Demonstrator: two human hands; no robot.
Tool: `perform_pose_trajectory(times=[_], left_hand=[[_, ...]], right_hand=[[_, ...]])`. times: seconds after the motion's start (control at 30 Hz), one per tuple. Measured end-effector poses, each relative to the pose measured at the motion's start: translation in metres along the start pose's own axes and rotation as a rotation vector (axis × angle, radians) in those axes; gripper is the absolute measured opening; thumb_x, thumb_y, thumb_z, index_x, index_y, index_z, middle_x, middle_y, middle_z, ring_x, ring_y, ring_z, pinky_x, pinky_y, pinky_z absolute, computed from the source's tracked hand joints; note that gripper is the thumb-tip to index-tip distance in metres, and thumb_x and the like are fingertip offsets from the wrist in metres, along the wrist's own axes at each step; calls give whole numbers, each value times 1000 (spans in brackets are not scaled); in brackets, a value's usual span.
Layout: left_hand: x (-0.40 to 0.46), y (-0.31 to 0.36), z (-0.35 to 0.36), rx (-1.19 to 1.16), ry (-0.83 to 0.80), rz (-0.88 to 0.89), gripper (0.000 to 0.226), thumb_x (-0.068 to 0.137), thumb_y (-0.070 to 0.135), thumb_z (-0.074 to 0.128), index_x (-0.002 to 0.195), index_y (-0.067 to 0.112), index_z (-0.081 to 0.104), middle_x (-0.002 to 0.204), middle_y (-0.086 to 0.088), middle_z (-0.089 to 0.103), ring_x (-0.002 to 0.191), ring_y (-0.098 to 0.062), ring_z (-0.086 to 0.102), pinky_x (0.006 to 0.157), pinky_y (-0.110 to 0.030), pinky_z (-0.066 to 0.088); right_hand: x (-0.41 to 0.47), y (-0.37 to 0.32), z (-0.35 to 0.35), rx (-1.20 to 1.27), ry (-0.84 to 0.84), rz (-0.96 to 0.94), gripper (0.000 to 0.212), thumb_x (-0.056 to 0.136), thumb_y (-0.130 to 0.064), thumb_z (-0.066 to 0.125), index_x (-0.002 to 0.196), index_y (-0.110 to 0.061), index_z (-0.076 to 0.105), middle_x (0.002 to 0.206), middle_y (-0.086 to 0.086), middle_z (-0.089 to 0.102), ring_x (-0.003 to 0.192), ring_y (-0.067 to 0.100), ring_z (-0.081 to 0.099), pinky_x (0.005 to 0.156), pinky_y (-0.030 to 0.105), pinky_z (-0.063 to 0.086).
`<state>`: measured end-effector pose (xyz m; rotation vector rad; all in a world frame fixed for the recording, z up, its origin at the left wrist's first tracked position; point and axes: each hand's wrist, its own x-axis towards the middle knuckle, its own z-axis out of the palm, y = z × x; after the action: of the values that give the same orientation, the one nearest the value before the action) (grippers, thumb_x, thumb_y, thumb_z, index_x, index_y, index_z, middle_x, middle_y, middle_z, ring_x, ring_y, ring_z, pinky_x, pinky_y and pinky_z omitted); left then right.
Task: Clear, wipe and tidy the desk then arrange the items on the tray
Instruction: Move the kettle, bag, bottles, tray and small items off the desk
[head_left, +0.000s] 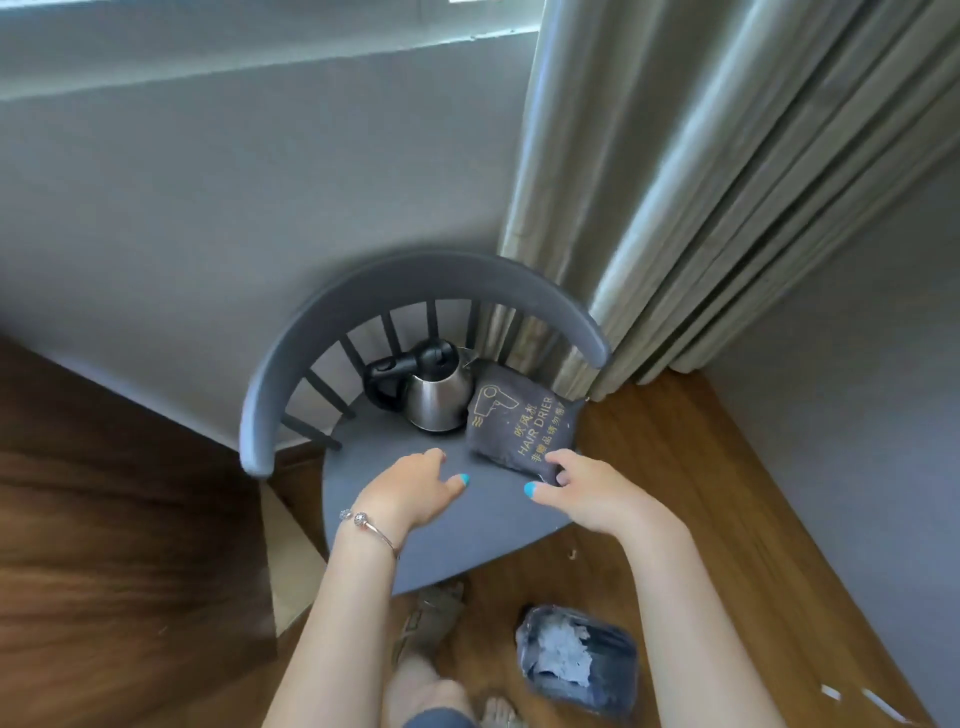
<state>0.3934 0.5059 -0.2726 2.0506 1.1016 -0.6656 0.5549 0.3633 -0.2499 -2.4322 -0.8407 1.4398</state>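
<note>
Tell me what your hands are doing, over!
Left hand open, hovering over chair seat. Right hand fingertips at near edge of hair drier bag, grip unclear. Kettle stands beside bag, near chair back. Nothing in the way.
</note>
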Motion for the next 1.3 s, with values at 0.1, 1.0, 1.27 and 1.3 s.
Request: perform_pose_trajectory(times=[0.1, 1.0, 1.27, 1.3], left_hand=[[-57, -2, 8, -70, 35, -24, 57, 97, 50, 43, 144, 19, 36, 143, -6, 47, 127, -24, 47, 101, -32, 37], [-536, -316, -36, -539, 705, -449, 56, 95, 51, 48, 138, 14, 46, 138, -3, 50, 124, -18, 47, 98, -27, 37], [-593, -430, -50, -592, 698, -467, 53, 94, 54, 48, 131, 16, 51, 130, 0, 54, 119, -19, 52, 101, -31, 40], [-594, -442, -57, -591, 715, -467, 56, 94, 54, 48, 135, 17, 49, 132, -1, 53, 119, -18, 52, 102, -33, 40]], right_hand=[[-42, -9, 0, -85, 28, -88, 72, 92, -50, 57, 152, -23, 28, 152, 4, 39, 131, 22, 46, 96, 28, 41], [-307, -366, 259, -669, -173, -858, 73, 88, -62, 57, 148, -30, 33, 147, 0, 45, 128, 20, 48, 96, 29, 37], [-336, -456, 367, -780, -208, -908, 74, 86, -65, 56, 148, -28, 36, 152, -2, 40, 136, 20, 40, 109, 34, 32], [-338, -468, 378, -767, -213, -933, 73, 87, -63, 57, 147, -28, 37, 151, -2, 41, 135, 19, 40, 109, 33, 32]])
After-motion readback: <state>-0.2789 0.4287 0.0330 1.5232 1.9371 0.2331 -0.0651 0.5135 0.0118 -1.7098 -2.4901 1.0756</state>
